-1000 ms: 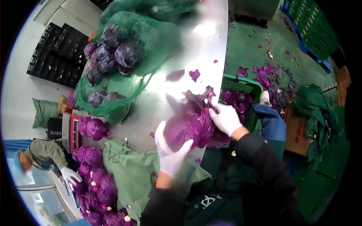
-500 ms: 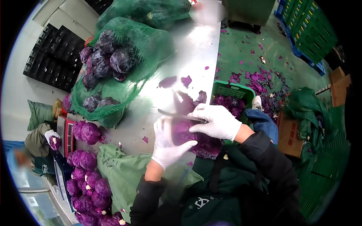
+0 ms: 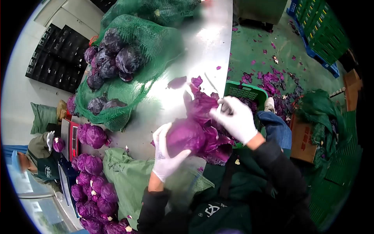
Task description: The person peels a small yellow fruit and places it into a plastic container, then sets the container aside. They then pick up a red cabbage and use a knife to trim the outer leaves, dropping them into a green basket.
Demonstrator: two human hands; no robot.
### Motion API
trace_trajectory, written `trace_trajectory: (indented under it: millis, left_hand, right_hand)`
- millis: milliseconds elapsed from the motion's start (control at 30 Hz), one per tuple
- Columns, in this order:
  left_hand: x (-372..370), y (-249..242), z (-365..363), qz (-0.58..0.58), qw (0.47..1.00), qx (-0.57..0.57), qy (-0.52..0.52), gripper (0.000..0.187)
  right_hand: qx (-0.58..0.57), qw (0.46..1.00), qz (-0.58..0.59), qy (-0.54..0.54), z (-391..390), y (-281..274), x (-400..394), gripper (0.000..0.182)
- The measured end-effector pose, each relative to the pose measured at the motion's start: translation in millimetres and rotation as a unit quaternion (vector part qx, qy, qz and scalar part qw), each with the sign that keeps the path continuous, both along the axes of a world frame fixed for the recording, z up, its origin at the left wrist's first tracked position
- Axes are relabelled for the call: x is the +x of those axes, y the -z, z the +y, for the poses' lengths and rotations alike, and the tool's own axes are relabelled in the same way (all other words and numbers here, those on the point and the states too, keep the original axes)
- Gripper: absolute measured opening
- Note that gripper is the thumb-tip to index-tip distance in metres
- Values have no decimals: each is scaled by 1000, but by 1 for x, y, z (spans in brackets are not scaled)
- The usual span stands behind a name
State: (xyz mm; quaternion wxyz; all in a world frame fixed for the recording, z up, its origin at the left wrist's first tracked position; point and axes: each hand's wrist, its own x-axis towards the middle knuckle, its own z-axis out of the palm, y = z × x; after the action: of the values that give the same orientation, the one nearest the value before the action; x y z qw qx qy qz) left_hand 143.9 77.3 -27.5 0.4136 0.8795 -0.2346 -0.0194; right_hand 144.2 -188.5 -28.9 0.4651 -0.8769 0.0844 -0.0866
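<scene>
My left hand [image 3: 165, 152], in a white glove, is closed around the side of a peeled red cabbage [image 3: 185, 136] above the metal table. My right hand [image 3: 237, 121], also gloved, is beside the cabbage with curled fingers. A thin pale blade, apparently of a knife [image 3: 211, 81], points up and away from those fingers; its handle is mostly hidden. Loose purple outer leaves [image 3: 202, 104] lie between the cabbage and my right hand, with more leaves [image 3: 218, 146] below them at the table edge.
A green net bag [image 3: 136, 93] of dark cabbages lies on the metal table [image 3: 194, 46]. Peeled cabbages [image 3: 95, 191] are piled near a green sack [image 3: 128, 179]. A green crate [image 3: 249, 87] holds leaves. Another person [image 3: 41, 156] stands by a red scale [image 3: 70, 136]. Leaf scraps litter the floor.
The knife has swung from across the cabbage to point away from me. My right hand has moved right, off the cabbage, uncovering it. The other person's hand has left a cabbage.
</scene>
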Motion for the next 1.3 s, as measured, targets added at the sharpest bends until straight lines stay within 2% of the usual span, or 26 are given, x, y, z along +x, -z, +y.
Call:
trace_trajectory:
  millis: [67, 100, 133, 200, 300, 333, 433, 467, 533, 567, 667, 733, 767, 800, 867, 900, 967, 1000, 1033, 1067, 1133, 1167, 1267, 1300]
  left_hand:
    - [-3, 0, 5, -10, 1000, 9, -2, 97]
    - [-6, 0, 8, -14, 1000, 15, -3, 98]
    - [-9, 2, 8, 9, 1000, -11, -10, 99]
    - [-14, 8, 7, 51, 996, -63, -28, 102]
    - [-16, 16, 9, 76, 992, -90, -41, 107]
    - [-18, 16, 10, 83, 990, -100, -47, 107]
    - [-20, 15, 12, 112, 980, -154, -54, 107]
    - [-23, 12, 13, 111, 981, -151, -48, 105]
    - [-30, 19, 15, 61, 991, -108, -57, 105]
    - [-36, 25, 15, 73, 985, -137, -71, 102]
    - [-44, 35, 2, 123, 956, -237, -122, 95]
    - [-48, 27, -10, 201, 915, -303, -173, 90]
    - [-48, 17, -18, 217, 903, -319, -188, 80]
    - [-46, 12, -22, 221, 903, -314, -195, 78]
    - [-43, 7, -26, 226, 903, -301, -209, 74]
    - [-43, 11, -29, 210, 908, -295, -212, 62]
    - [-41, 3, -37, 310, 831, -394, -242, 55]
    - [-41, 1, -39, 358, 785, -436, -255, 52]
    - [-41, 1, -38, 409, 742, -473, -241, 51]
    - [-42, 0, -37, 475, 673, -524, -216, 54]
    - [-46, -4, -34, 589, 508, -606, -166, 62]
    - [-49, -1, -32, 610, 497, -587, -193, 74]
    - [-59, -6, -33, 637, 453, -602, -164, 81]
    - [-61, -10, -35, 661, 380, -614, -205, 89]
  right_hand:
    - [-34, 997, -23, -65, 17, -8, -23, 73]
    - [-94, 990, 27, -98, 25, -1, -29, 93]
    - [-79, 988, 74, -111, 34, 3, -32, 98]
    - [82, 965, 215, -122, 36, 2, -26, 89]
    - [152, 970, 79, -172, 33, 23, -20, 77]
    - [156, 966, 132, -159, 26, 14, -15, 53]
    - [34, 977, 134, -161, 8, 31, -2, 36]
    - [-8, 975, 148, -168, 7, 35, 0, 34]
    - [-93, 978, 92, -160, 8, 36, 10, 31]
    - [-125, 977, 111, -133, 7, 33, 17, 28]
    - [-218, 975, -8, -36, -16, 34, 32, 23]
    - [-183, 981, -19, 54, -50, 31, 42, 23]
    - [-241, 966, -47, 78, -67, 31, 41, 28]
    - [-279, 950, -71, 118, -71, 20, 34, 35]
    - [-275, 940, -149, 133, -61, 2, 19, 40]
    - [-272, 938, -189, 99, -50, -6, 9, 39]
    - [-45, 990, -133, 10, -18, 4, -15, 30]
    - [48, 993, -101, -23, -1, 14, -26, 25]
    - [93, 992, -77, -34, 16, 13, -37, 26]
    - [164, 985, -24, -48, 26, 17, -45, 32]
    - [206, 977, 20, -41, 36, 25, -55, 35]
    - [225, 973, 19, -41, 37, 26, -58, 37]
    - [234, 966, 29, -105, 30, 4, -63, 41]
    - [200, 970, 28, -137, 28, 1, -63, 47]
